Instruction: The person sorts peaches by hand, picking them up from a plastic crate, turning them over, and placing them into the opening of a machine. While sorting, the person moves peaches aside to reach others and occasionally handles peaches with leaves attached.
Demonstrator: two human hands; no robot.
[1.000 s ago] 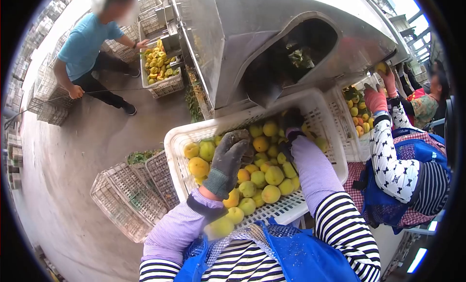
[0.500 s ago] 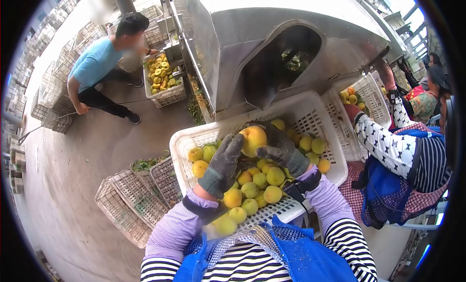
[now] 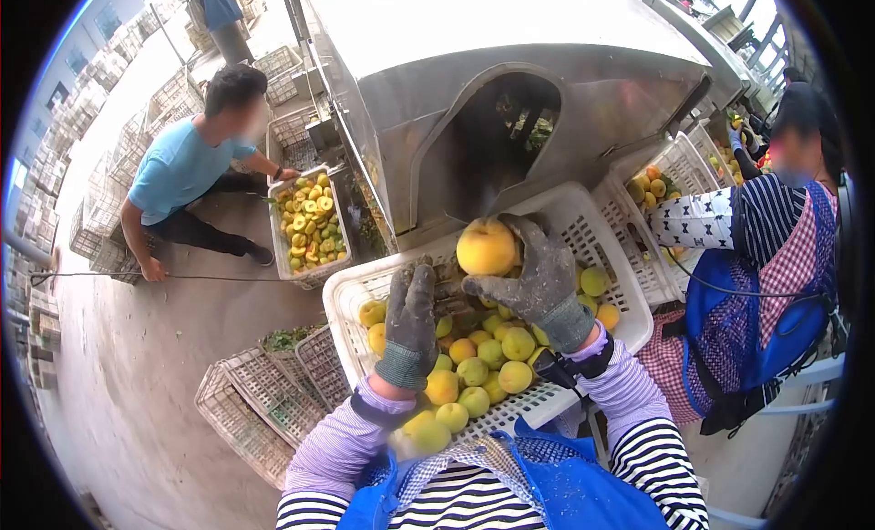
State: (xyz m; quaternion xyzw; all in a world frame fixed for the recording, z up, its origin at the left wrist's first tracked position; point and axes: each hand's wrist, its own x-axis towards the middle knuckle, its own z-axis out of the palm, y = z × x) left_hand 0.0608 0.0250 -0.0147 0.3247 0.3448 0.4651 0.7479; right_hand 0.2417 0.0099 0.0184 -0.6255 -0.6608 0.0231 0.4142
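Note:
A yellow peach is gripped between the thumb and fingers of my right hand, which wears a dark, dirt-marked glove. The peach is held above a white plastic crate. My left hand, gloved the same way, is raised beside it with fingers stretched out and nothing in them. Below both hands, yellow and green peaches lie in the crate. Part of the crate between my hands is blurred and hard to make out.
A metal machine housing with a dark opening stands just behind the crate. At left, a person in a blue shirt reaches to a crate of cut fruit. Stacked crates stand low left. Another person sits close at right.
My hands have moved apart. The peach, earlier between both hands, is now in my right hand alone, and my left hand has opened. The person at left has shifted toward the cut-fruit crate.

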